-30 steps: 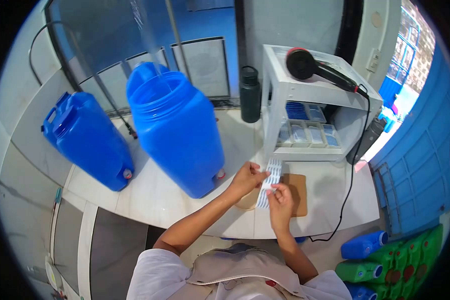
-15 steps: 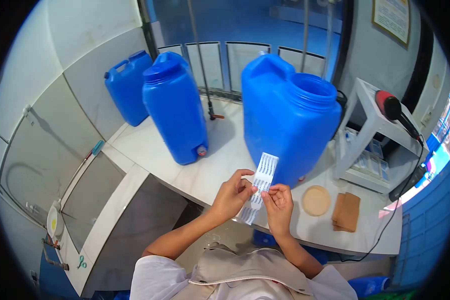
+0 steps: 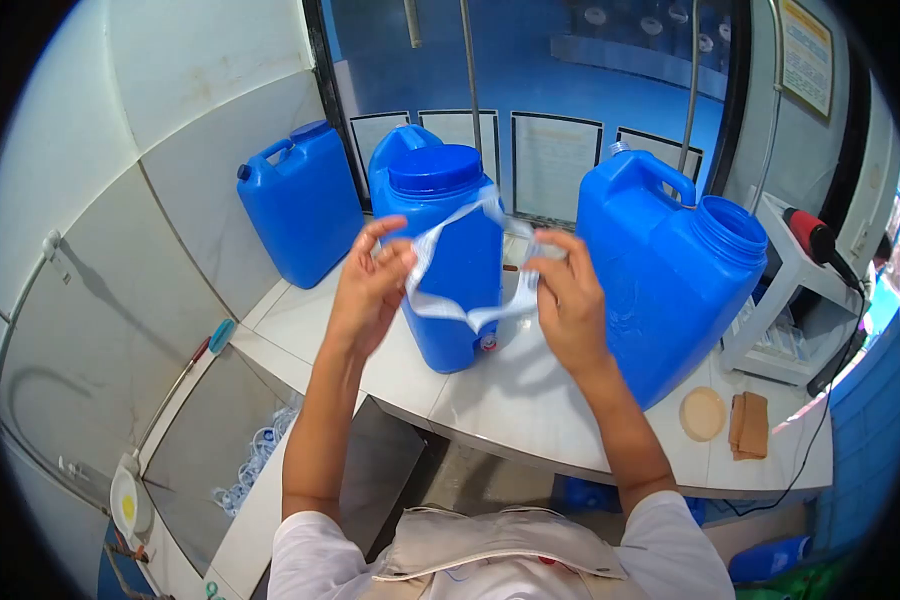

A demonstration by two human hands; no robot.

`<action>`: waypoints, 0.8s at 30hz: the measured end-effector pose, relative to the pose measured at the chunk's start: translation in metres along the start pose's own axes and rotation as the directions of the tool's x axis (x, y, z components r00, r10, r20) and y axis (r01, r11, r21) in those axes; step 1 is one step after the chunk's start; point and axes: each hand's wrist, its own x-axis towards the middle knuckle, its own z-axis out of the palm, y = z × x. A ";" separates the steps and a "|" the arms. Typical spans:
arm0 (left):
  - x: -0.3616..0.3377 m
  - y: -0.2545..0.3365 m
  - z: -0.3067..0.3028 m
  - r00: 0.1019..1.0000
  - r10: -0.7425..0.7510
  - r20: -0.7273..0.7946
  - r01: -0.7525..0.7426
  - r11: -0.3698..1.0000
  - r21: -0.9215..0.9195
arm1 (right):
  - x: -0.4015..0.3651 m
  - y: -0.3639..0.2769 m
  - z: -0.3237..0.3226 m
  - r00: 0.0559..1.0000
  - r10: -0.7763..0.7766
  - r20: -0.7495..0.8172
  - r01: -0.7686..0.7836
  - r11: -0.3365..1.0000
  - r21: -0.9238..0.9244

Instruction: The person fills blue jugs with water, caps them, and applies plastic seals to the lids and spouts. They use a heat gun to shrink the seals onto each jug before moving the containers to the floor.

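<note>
A printed white plastic shrink seal band (image 3: 475,319) is spread into an open loop between my two hands. My left hand (image 3: 370,285) pinches its left side, and my right hand (image 3: 576,300) grips the right side between thumb and fingers. Behind the loop stands a blue water jug (image 3: 448,340) with a wide blue screw cap (image 3: 435,170) and a small tap (image 3: 488,342) low on its side. In this view the band overlaps the jug's upper body, below the cap. Right of my right hand is a larger-looking blue jug (image 3: 660,290) with an uncapped mouth.
Another blue jug (image 3: 305,210) stands by the left wall. A red and black hair dryer (image 3: 812,238) lies on a white shelf rack (image 3: 770,340). On the counter are a round tan lid (image 3: 703,414) and a folded brown cloth (image 3: 749,425). Bluish rings (image 3: 260,455) lie in the sink.
The band was a flat strip low over the counter edge; now it is opened into a loop. Both hands have moved up and apart toward the capped jug, and the view has turned left.
</note>
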 end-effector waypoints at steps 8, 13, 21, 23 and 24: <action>0.098 0.005 -0.038 0.973 0.219 -0.070 -0.215 0.975 0.060 | 0.096 0.042 0.053 0.989 -0.144 -0.038 0.130 0.959 -0.251; 0.132 0.001 -0.053 0.959 0.261 -0.107 -0.242 0.956 0.165 | 0.141 0.091 0.079 0.986 -0.158 0.044 0.163 0.974 -0.157; 0.138 -0.019 -0.055 0.850 0.511 -0.125 -0.372 0.752 0.544 | 0.147 0.082 0.104 0.868 0.368 0.334 -0.464 0.840 0.280; 0.133 -0.025 -0.051 0.842 0.515 -0.161 -0.370 0.768 0.523 | 0.146 0.081 0.114 0.931 0.302 0.207 -0.348 0.903 0.250; 0.129 -0.023 -0.046 0.815 0.553 -0.172 -0.373 0.729 0.573 | 0.148 0.084 0.117 0.931 0.303 0.206 -0.349 0.903 0.251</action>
